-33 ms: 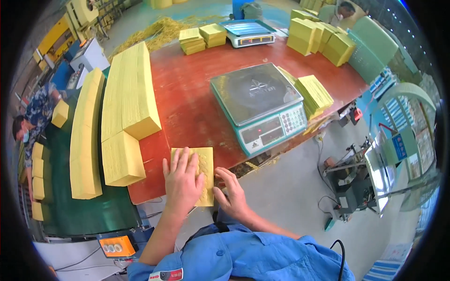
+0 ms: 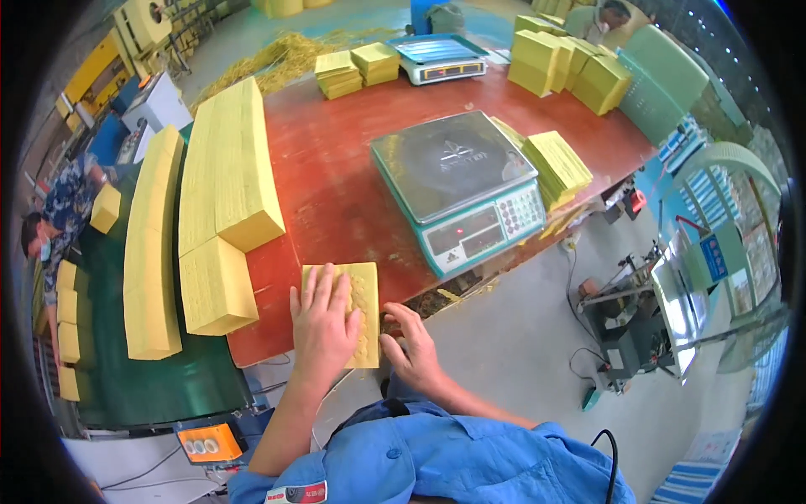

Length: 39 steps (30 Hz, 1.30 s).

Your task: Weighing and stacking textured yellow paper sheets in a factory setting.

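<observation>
A yellow stack of embossed paper sheets (image 2: 366, 315) lies at the near edge of the red table, its lower end reaching past the edge. My left hand (image 2: 326, 323) rests flat on top of it, fingers stretched out and pointing away from me. Close to the stack's right side is my right hand (image 2: 411, 346), its fingers loosely bent and the thumb apart from them. Nothing shows between them. The left hand covers the left part of the stack.
Long rows of yellow paper blocks (image 2: 239, 168) stand at the left. A teal-edged weighing scale (image 2: 457, 168) sits on the red table (image 2: 323, 181), beside a paper stack (image 2: 558, 168). Another scale (image 2: 441, 59) is farther back. One person (image 2: 63, 202) reaches over the green conveyor belt (image 2: 197, 382).
The table and the things on it appear slightly farther left in the picture. Both hands keep nearly the same pose around the paper stack.
</observation>
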Available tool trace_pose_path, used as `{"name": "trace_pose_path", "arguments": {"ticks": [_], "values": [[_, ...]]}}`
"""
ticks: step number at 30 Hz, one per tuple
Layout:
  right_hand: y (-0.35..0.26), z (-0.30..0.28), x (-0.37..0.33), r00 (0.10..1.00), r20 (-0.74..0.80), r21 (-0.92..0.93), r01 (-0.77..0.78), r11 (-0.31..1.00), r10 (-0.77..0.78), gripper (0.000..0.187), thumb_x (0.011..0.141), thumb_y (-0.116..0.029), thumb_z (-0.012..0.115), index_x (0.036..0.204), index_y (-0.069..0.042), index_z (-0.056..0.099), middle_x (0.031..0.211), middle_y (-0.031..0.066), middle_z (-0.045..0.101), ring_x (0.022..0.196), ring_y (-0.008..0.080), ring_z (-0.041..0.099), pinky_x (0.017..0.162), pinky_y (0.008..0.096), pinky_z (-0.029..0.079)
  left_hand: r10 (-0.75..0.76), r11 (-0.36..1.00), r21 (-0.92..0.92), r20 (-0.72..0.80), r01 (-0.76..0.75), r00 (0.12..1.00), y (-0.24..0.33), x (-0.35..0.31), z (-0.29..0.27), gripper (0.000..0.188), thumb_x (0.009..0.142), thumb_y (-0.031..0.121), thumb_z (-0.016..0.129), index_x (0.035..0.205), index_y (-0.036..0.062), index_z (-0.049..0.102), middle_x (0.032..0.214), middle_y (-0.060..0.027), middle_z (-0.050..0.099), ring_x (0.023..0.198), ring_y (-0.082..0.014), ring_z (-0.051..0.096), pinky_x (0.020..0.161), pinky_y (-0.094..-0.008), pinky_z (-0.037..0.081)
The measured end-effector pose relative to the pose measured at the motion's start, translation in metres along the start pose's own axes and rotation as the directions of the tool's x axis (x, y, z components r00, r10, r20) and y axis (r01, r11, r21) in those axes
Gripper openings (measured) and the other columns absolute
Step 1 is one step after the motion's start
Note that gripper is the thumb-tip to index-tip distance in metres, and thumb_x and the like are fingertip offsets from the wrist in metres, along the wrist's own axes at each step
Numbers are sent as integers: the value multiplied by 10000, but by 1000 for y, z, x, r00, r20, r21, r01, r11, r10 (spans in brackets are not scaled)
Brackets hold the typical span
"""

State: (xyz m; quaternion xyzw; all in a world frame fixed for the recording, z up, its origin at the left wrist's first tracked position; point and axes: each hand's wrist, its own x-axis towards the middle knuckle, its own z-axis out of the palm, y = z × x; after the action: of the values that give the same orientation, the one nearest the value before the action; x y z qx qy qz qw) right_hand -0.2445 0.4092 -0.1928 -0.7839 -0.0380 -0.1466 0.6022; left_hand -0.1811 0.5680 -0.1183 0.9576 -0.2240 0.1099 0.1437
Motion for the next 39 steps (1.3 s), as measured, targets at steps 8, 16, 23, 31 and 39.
{"name": "trace_pose_path", "arguments": {"ticks": [8,16,23,31,39], "values": [[66,33,-28,777,234,485,-615,622,585,400,1006,-277,587,1264,29,590,1108,122,656,1009,186,634,819,334,539,14,999,-33,-59,-15,998,2,-17,6,605,867,215,675,1404,-9,509,1530,-215,407,1442,-410,323,1154,-541,302],[11,-5,-5,695,450,467,-719,515,561,357,1003,-270,588,1202,23,633,1034,62,669,939,141,618,801,299,510,-186,940,-305,-90,151,978,-18,-23,-18,488,890,166,644,1335,-21,575,1457,-244,492,1370,-429,428,1148,-502,342],[-63,-111,75,936,242,417,-338,844,255,320,1024,-218,545,1199,31,643,1038,52,670,976,116,593,867,286,475,-344,116,-991,28,72,938,31,43,-33,464,1051,169,482,1476,-8,429,1452,-154,526,1312,-234,530,1082,-352,440],[-58,-226,190,955,-107,201,293,935,-276,270,938,-46,570,1191,-23,660,1460,213,482,1392,318,425,1147,430,314,-395,-87,-982,189,169,899,123,182,67,426,1013,218,602,1384,29,513,1253,-97,620,1089,-176,628,892,-340,559],[-2,-296,318,957,31,-116,291,950,-289,261,849,3,630,1106,-33,655,1386,193,565,1335,373,488,1111,456,379,-267,-665,-722,467,189,843,157,303,112,430,1023,272,560,1380,34,522,1300,-103,609,1104,-199,641,902,-352,560]]}}
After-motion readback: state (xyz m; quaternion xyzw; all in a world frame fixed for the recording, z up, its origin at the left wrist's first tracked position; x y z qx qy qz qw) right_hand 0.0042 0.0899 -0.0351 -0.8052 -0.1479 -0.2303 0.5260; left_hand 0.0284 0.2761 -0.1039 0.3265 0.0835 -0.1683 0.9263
